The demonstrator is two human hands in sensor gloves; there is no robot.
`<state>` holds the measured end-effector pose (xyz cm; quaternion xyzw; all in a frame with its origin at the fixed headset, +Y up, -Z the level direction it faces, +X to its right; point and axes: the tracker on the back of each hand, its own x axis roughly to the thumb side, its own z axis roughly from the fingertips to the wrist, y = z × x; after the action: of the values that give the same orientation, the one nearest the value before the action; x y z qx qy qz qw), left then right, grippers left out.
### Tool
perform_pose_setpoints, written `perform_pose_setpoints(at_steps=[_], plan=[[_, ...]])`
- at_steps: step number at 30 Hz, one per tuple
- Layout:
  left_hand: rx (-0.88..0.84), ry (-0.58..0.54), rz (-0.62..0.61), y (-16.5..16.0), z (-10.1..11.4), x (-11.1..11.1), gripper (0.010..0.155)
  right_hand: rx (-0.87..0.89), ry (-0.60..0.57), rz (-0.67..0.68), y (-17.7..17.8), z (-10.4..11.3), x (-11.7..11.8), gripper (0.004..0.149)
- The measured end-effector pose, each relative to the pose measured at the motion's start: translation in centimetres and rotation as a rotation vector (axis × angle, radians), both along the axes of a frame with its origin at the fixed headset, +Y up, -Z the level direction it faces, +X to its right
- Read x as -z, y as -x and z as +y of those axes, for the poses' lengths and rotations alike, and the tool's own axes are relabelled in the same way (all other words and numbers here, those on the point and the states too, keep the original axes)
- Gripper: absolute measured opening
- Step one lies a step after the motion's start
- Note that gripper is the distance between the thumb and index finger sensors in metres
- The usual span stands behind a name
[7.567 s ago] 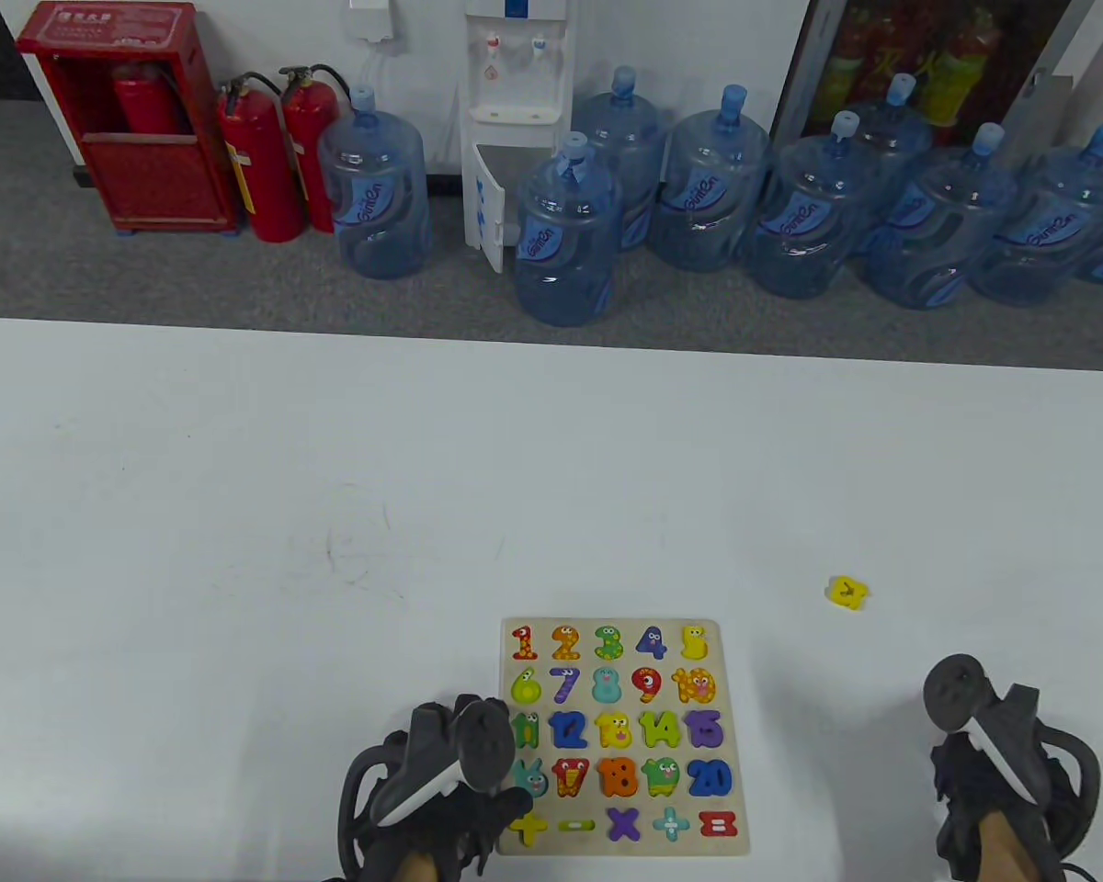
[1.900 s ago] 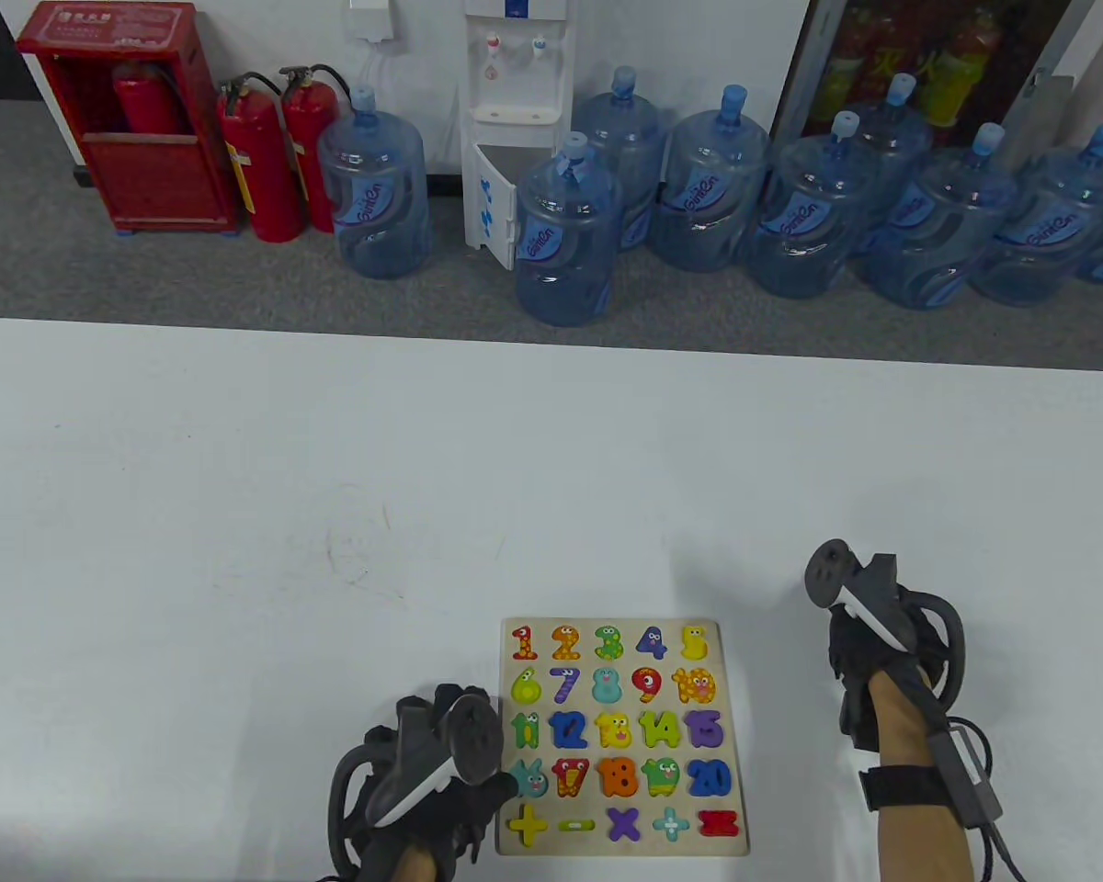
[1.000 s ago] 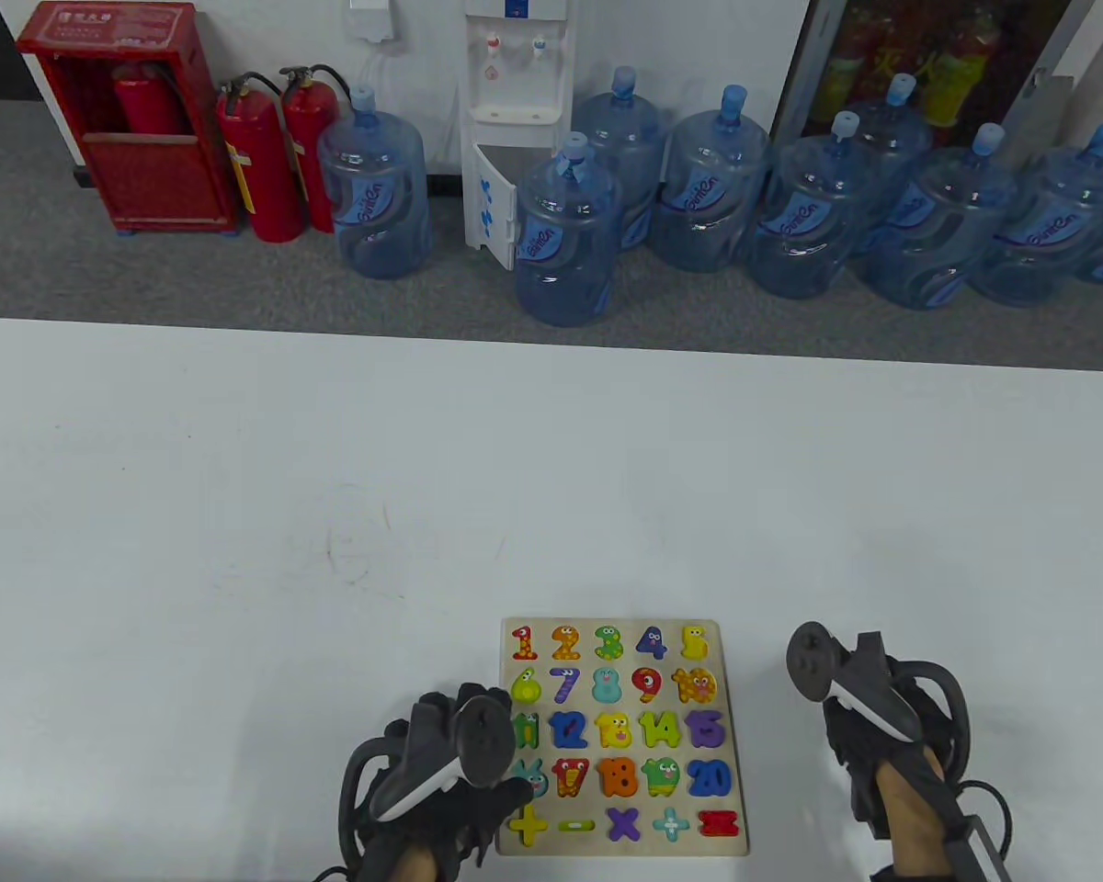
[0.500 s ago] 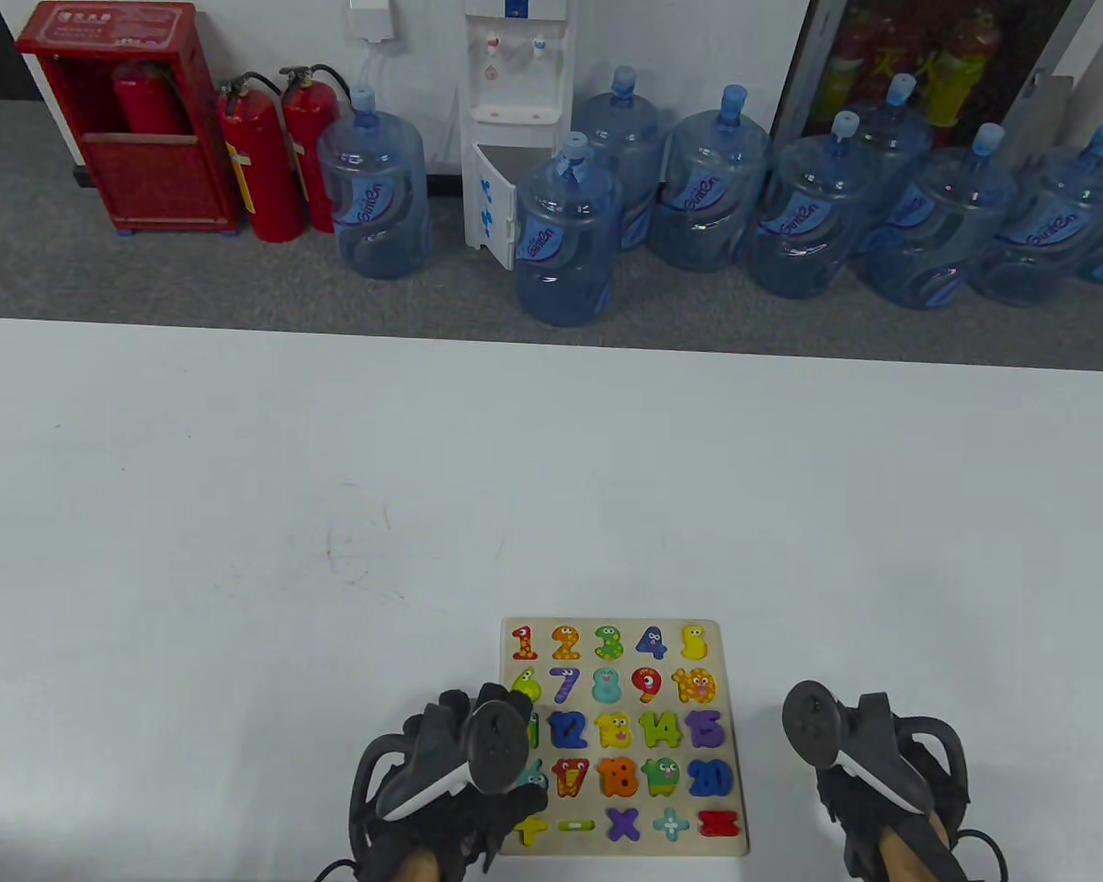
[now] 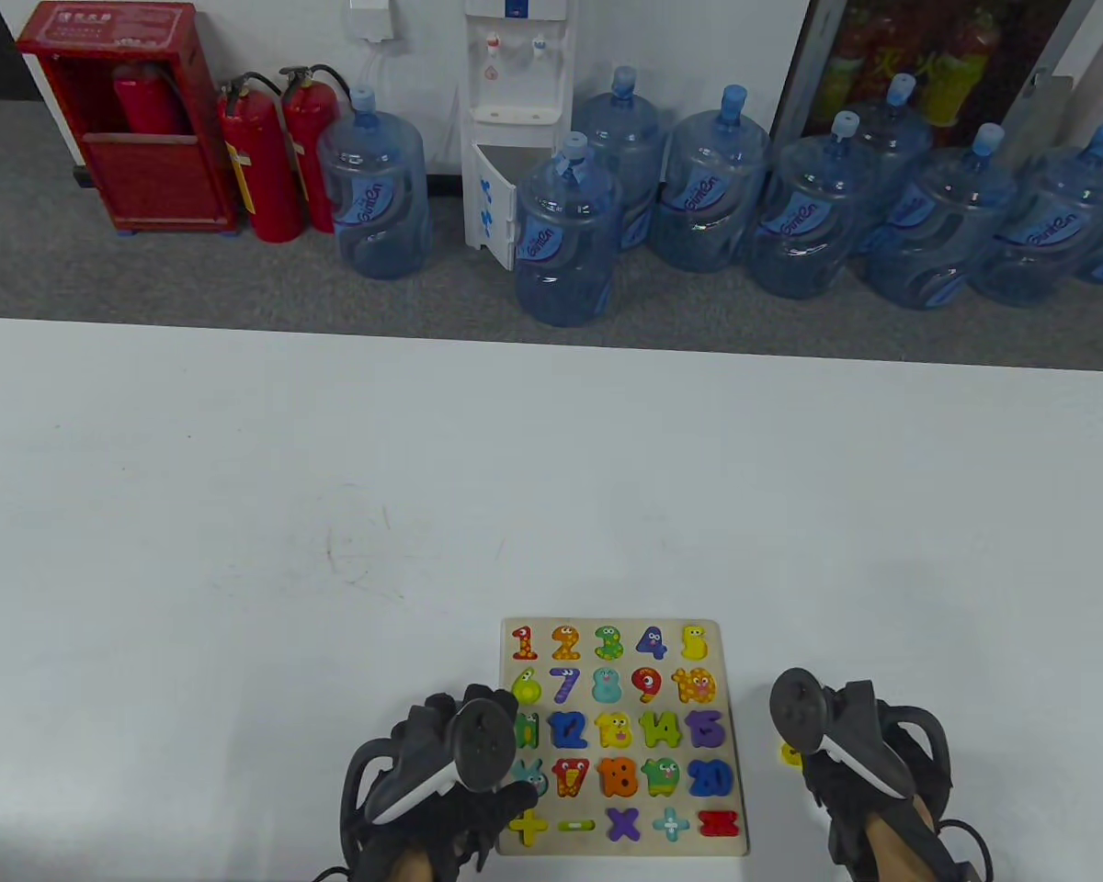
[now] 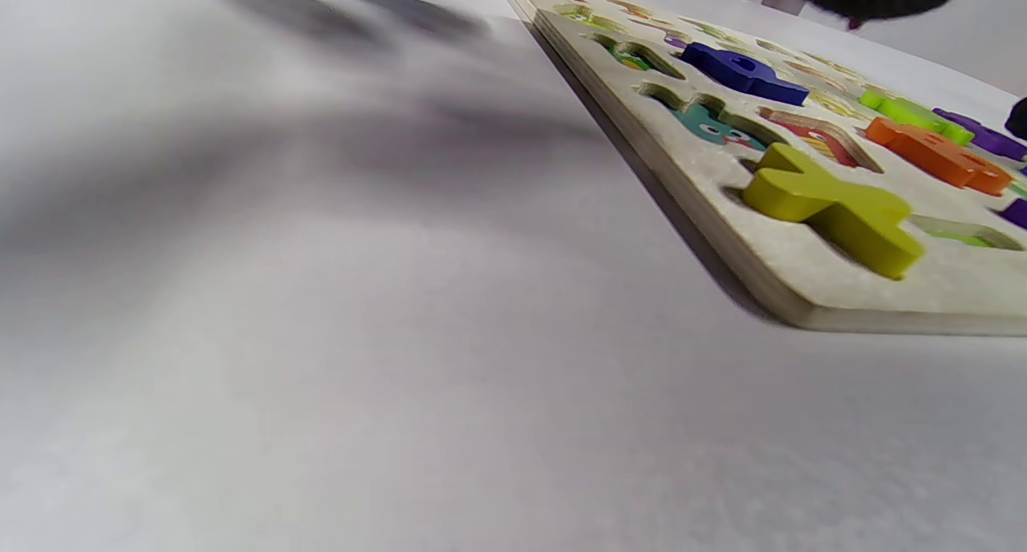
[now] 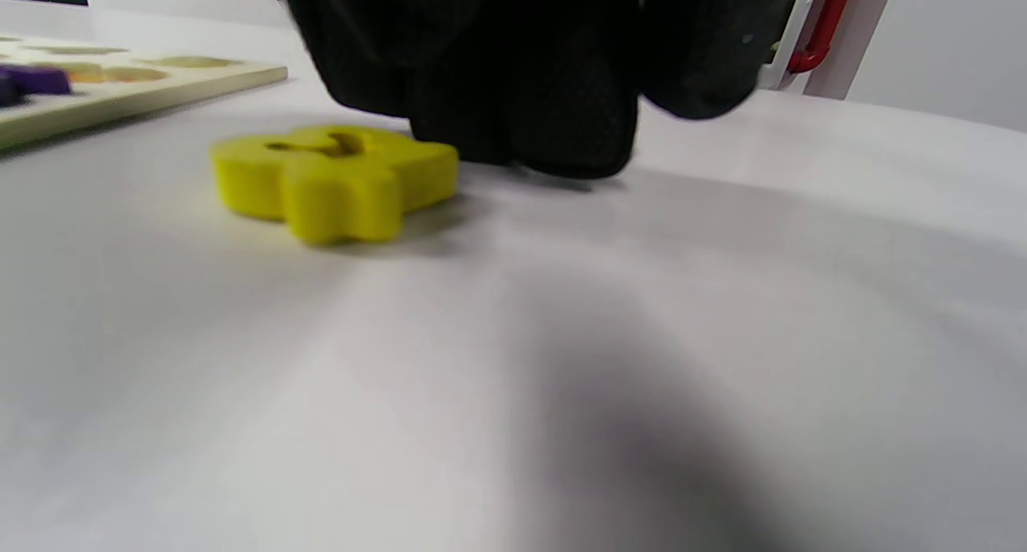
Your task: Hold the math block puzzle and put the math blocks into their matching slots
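One wooden puzzle board (image 5: 729,726) lies flat on the white table (image 5: 551,478), near its front edge. Its slots run in five rows of five. All that can be seen hold a block: numbers in the upper four rows, sign blocks in the bottom row. The left end of the third and fourth rows is partly hidden by the left hand (image 5: 450,799). In the left wrist view a yellow plus block (image 6: 834,207) stands proud of its slot at the board's near corner.

One loose yellow block (image 7: 337,179) lies flat on the table just right of the board, apart from it.

Two gloved hands are present. The left hand rests at the board's left edge, fingers over it; whether they are curled cannot be told. The right hand (image 5: 859,781) sits just behind the loose block; its fingertips (image 7: 562,127) are down on the table beside the block, with no grasp visible.

Behind the table: nine water jugs (image 5: 565,234), three fire extinguishers (image 5: 257,156), one dispenser (image 5: 510,110).
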<state>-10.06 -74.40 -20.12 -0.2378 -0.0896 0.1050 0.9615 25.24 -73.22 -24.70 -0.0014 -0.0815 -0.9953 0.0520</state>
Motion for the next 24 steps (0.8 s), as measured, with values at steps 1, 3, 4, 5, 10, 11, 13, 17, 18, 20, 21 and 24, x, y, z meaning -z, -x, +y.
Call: perform_pose_setpoints(at_steps=[1, 3, 4, 5, 10, 11, 13, 17, 18, 20, 21, 24], plan=[[-0.001, 0.002, 0.0, 0.0, 0.0, 0.0, 0.084, 0.01, -0.013, -0.001, -0.2, 0.2, -0.1, 0.053], [0.001, 0.007, -0.001, 0.0, 0.0, 0.0, 0.084, 0.033, -0.044, 0.002, -0.6, 0.6, -0.4, 0.053], [0.003, 0.009, -0.001, 0.0, 0.0, 0.0, 0.084, 0.039, -0.047, 0.009, -0.7, 0.8, -0.6, 0.054], [0.006, 0.012, -0.002, 0.0, -0.1, -0.1, 0.084, 0.051, -0.044, 0.033, -0.7, 0.9, -0.9, 0.055], [0.008, 0.015, -0.004, -0.1, 0.0, -0.1, 0.084, 0.02, 0.017, 0.111, 0.1, 0.7, -1.4, 0.064], [0.008, 0.014, -0.007, -0.1, 0.0, -0.1, 0.084, -0.001, 0.02, 0.116, 0.3, 0.6, -1.4, 0.065], [0.007, 0.013, -0.01, -0.1, 0.0, -0.1, 0.084, -0.012, 0.022, 0.122, 0.6, 0.4, -1.4, 0.065], [0.011, 0.015, -0.016, -0.2, -0.1, -0.1, 0.084, -0.093, 0.006, 0.117, 1.0, -0.4, -1.4, 0.063], [0.01, 0.016, -0.016, -0.2, -0.1, -0.1, 0.084, -0.112, -0.011, 0.114, 1.2, -0.4, -1.4, 0.063], [0.008, 0.013, -0.017, -0.2, -0.1, -0.2, 0.084, -0.12, 0.011, 0.104, 1.4, -0.4, -1.4, 0.064], [0.009, 0.011, -0.018, -0.2, -0.1, -0.2, 0.084, -0.117, 0.017, 0.095, 1.4, -0.4, -1.4, 0.065], [0.009, 0.013, -0.018, -0.3, -0.1, -0.2, 0.084, -0.107, 0.015, 0.06, 1.2, -0.5, -1.3, 0.067]])
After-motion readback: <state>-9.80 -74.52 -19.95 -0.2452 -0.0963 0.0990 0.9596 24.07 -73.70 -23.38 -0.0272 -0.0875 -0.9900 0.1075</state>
